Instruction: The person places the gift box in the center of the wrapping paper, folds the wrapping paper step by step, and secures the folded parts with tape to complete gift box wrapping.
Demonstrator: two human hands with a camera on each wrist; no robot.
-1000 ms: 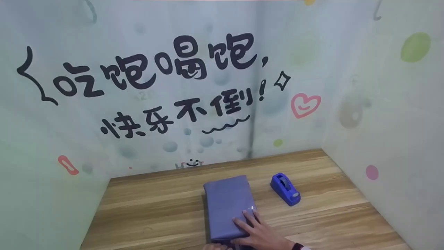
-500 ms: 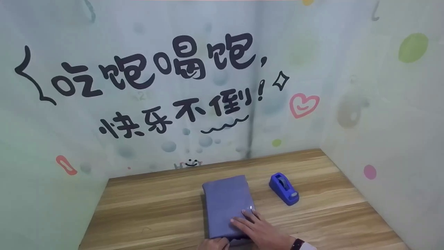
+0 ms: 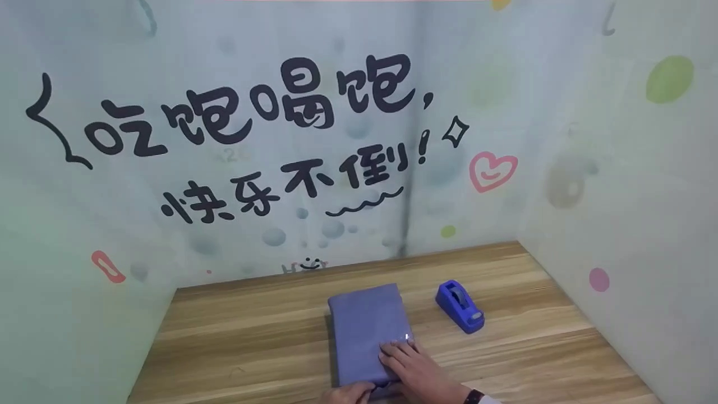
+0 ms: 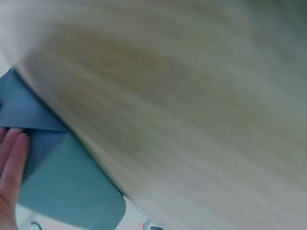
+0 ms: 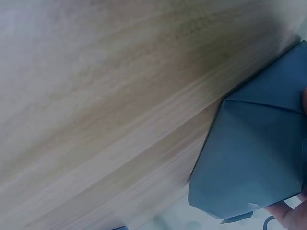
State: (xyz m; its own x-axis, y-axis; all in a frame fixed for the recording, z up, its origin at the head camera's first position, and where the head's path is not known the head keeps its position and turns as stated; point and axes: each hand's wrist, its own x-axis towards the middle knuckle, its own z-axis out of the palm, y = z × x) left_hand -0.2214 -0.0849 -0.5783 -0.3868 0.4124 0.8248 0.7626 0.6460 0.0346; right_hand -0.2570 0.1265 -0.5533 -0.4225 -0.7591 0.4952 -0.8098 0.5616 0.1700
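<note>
A package wrapped in blue-grey paper (image 3: 364,322) lies on the wooden table, its long side running away from me. My right hand (image 3: 418,370) holds its near right corner, fingers bent on the top and thumb down at the near end. At the near edge, my left hand (image 3: 345,394) touches the end of the package. In the left wrist view, the straight fingers (image 4: 15,158) press on the end, right at the edge of a folded paper flap (image 4: 29,108). The right wrist view shows the creased end paper (image 5: 259,143). The left palm is out of the frames.
A blue tape dispenser (image 3: 460,306) stands on the table (image 3: 241,336) to the right of the package. White printed walls (image 3: 252,67) enclose the table at the back and on both sides.
My left hand has come up from below to the package's near edge and moved slightly right. The right fingers have bent and drawn back on the top. Package and dispenser stay put.
</note>
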